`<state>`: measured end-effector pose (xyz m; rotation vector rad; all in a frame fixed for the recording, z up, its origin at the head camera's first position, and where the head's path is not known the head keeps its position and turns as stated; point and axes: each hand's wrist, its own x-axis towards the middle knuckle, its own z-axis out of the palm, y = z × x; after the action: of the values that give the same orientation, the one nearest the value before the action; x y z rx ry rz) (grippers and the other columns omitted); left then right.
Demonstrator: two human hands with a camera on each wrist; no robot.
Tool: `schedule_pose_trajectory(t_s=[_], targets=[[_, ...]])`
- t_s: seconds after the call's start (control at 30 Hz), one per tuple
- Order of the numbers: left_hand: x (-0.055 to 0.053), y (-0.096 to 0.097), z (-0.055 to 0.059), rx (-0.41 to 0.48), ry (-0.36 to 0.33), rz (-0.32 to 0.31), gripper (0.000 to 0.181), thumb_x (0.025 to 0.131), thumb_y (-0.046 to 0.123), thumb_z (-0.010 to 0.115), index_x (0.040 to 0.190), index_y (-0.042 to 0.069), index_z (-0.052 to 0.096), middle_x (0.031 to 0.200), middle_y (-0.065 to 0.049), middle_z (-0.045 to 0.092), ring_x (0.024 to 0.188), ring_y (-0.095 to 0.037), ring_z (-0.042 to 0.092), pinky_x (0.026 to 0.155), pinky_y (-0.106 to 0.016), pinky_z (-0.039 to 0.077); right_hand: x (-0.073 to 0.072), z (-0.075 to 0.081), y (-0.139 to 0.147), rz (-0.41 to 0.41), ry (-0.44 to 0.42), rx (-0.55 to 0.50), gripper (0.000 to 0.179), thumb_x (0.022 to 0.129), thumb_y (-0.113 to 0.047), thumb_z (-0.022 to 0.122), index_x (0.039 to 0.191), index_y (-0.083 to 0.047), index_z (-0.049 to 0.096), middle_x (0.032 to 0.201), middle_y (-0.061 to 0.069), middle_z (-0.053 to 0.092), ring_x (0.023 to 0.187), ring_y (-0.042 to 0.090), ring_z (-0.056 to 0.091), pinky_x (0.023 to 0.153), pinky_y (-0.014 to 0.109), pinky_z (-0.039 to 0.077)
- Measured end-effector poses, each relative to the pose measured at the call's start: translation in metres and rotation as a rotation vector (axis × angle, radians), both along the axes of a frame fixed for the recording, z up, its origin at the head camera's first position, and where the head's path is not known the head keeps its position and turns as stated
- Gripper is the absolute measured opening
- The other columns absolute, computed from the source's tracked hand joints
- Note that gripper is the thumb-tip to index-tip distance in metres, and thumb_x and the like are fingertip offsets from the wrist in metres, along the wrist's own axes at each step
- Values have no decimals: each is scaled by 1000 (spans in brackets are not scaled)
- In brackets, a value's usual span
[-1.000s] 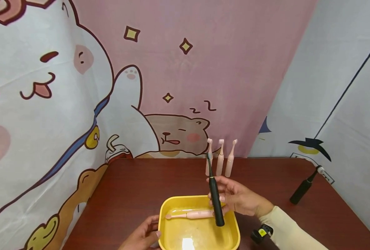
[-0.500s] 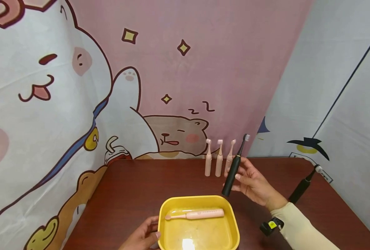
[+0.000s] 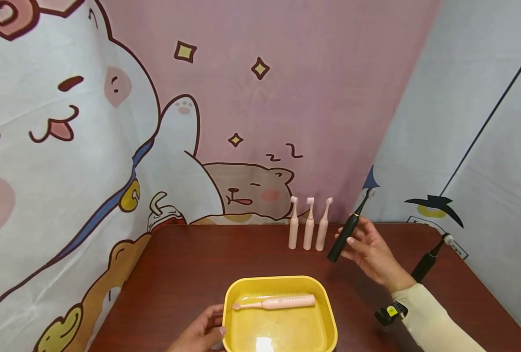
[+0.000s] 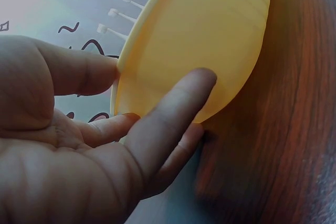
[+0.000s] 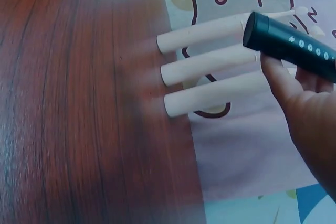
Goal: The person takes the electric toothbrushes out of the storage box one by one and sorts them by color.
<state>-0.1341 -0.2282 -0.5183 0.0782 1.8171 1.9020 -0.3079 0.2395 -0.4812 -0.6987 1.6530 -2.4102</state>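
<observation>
My right hand [image 3: 372,254] holds a black electric toothbrush [image 3: 345,237], its bristles up and its handle tilted. In the right wrist view the handle's base [image 5: 257,31] shows close to three pale pink electric toothbrushes [image 5: 210,69]. Those stand upright in a row at the back of the table, just left of the hand in the head view. At the front, my left hand [image 3: 200,330] rests its thumb and fingers against the left side of a yellow plastic bin [image 3: 280,279]. One pink electric toothbrush [image 3: 286,302] lies across the inside of the bin.
Another black electric toothbrush [image 3: 425,264] stands at the right of the brown table [image 3: 176,264], partly behind the right forearm. A cartoon-printed cloth [image 3: 330,98] hangs behind the table and along its sides.
From above the bin, my right hand has carried the black toothbrush back and to the right, past the pink row; its head now leans right. The left hand stays at the bin.
</observation>
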Motion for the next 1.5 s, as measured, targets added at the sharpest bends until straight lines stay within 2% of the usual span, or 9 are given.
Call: schedule_pose_trajectory(t_s=[0.27,0.6,0.77,0.97,1.07,1.3,1.5], targets=[[-1,1,-2,-7,-5,-4,62,108,12,58,156,-11,28,144,-32,53,120,-34,67,91,-49,63,12,-2,10,-186,120,86,60,106,10,50,158,-15,32,133,-2,64,123,10,70,94,36,63],[0,0,-1,-2,4,-6,62,108,12,58,156,-11,27,146,-34,52,120,-33,66,90,-47,64,34,-1,24,-389,249,284,56,104,12,54,154,-1,35,128,-6,68,120,5,69,93,21,60],[1,0,0,-3,-5,-2,63,107,13,58,157,-11,27,145,-32,53,119,-33,67,91,-48,64,46,1,30,-488,299,402,58,101,14,56,154,-1,38,126,-9,69,117,5,70,90,17,59],[0,-1,-2,6,-3,-12,65,108,13,58,157,-12,24,146,-34,51,120,-33,66,91,-48,63,58,0,37,-570,326,450,59,99,17,58,154,0,40,125,-12,70,114,1,68,88,15,58],[-2,-2,-2,-3,-16,-17,64,108,13,58,157,-12,25,147,-35,51,121,-33,66,92,-48,63,65,-3,41,-582,327,430,57,99,17,58,152,3,40,125,-11,69,114,0,68,89,13,57],[-1,-2,-1,2,-23,-14,65,108,12,58,157,-11,24,147,-34,50,121,-33,66,92,-48,63,82,-4,47,-681,335,529,56,98,17,59,150,3,42,121,-13,71,111,-1,68,89,10,54],[-1,0,2,-8,-34,-11,65,107,14,59,157,-11,26,147,-32,52,121,-33,67,92,-49,63,97,-11,55,-705,302,525,58,98,19,58,151,4,41,121,-17,71,107,0,68,84,11,55]])
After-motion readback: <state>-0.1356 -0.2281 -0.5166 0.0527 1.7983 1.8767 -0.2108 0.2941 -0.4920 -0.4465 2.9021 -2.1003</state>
